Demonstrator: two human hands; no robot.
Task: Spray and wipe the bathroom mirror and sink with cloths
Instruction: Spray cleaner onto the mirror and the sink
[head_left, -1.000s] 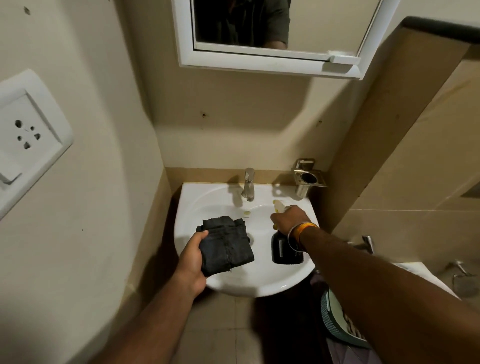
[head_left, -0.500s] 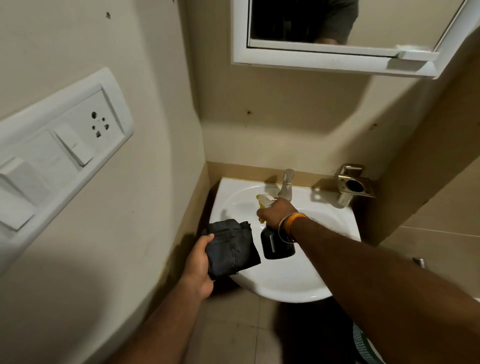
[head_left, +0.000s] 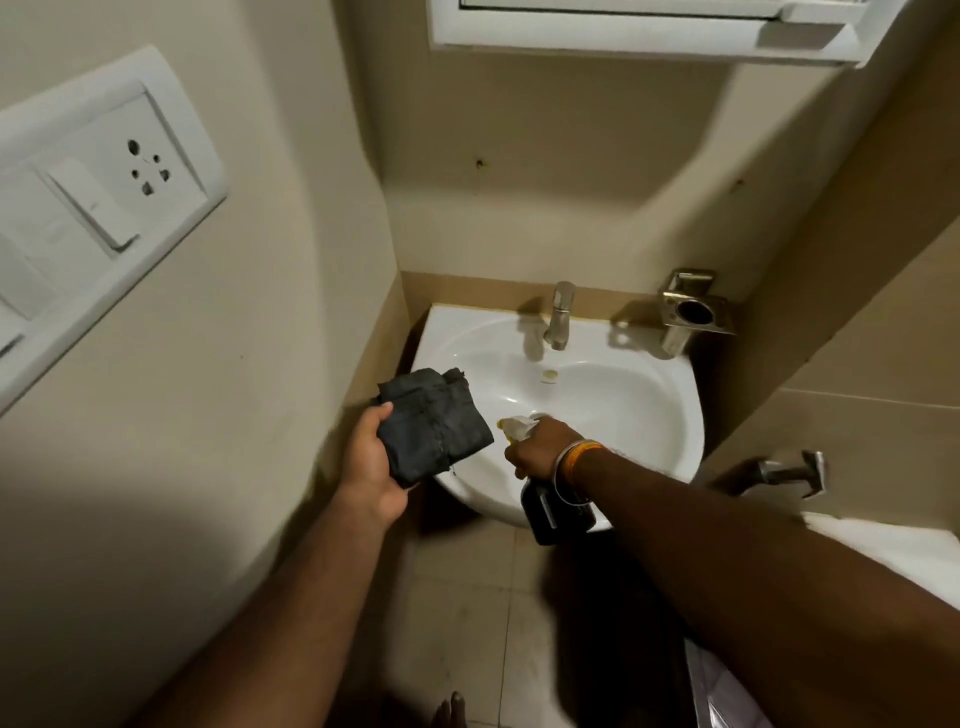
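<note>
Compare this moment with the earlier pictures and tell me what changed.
The right hand drew the spray bottle back from near the tap to the sink front rim. The view shifted too, so the mirror is mostly out of frame. The left hand still grips the dark cloth.

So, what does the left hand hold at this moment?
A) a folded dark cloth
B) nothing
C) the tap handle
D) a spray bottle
A: the left hand grips a folded dark cloth at the left rim of the sink, while the right hand holds the spray bottle.
</note>
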